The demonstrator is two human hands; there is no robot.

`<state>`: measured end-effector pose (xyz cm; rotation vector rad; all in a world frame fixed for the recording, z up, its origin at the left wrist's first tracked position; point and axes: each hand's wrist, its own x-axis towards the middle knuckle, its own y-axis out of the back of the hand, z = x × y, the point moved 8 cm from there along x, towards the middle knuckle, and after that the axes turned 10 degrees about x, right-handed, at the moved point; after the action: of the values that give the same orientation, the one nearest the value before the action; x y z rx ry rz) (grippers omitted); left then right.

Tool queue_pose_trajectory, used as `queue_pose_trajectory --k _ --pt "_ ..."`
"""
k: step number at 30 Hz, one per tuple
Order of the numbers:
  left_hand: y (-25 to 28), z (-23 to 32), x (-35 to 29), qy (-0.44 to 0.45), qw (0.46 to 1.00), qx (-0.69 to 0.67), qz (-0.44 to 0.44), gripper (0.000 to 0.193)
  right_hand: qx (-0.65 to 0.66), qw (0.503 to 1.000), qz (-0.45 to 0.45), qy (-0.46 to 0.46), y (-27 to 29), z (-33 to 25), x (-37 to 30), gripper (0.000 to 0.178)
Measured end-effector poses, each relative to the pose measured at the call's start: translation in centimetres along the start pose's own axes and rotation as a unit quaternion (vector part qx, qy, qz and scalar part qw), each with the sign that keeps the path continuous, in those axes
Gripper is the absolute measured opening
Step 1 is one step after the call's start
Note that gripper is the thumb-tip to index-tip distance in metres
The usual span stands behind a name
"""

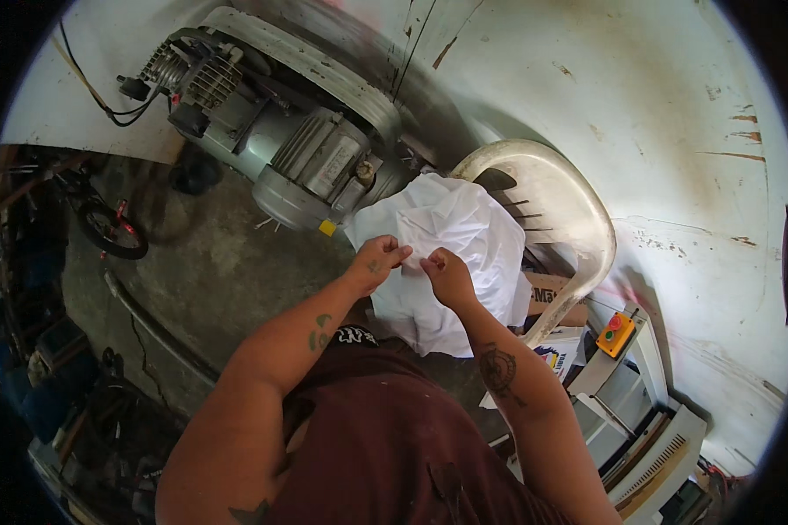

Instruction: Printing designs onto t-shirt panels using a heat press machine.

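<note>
Up close, left hand point(378, 260) & right hand point(446, 274) each pinch the white cloth point(451, 254) w/ fingertips, side by side. Cloth's draped over a white plastic chair point(578, 219). Farther back: grey compressor motor point(311, 162) on the concrete floor point(210, 262).

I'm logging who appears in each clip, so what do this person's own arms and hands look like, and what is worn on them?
Both forearms are bare, with no gloves, watch or rings that I can see. The left hand has a small dark mark on its back, and that forearm carries small greenish tattoos. The right hand is plain; its forearm bears a round dark tattoo. A dark red sleeveless shirt with pale specks is worn.
</note>
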<state>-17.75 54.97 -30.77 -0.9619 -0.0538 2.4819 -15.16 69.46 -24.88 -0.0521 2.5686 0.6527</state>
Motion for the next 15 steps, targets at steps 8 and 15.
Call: queue_pose_trajectory --k 8,15 --pt "2.6 -0.5 0.9 0.023 0.999 0.037 -0.002 0.021 0.219 0.966 0.047 -0.127 3.6 4.8 -1.8 0.014" --pt "4.8 -3.1 2.3 0.075 0.996 0.047 0.018 0.015 0.297 0.941 0.106 -0.124 2.9 5.0 -3.3 0.023"
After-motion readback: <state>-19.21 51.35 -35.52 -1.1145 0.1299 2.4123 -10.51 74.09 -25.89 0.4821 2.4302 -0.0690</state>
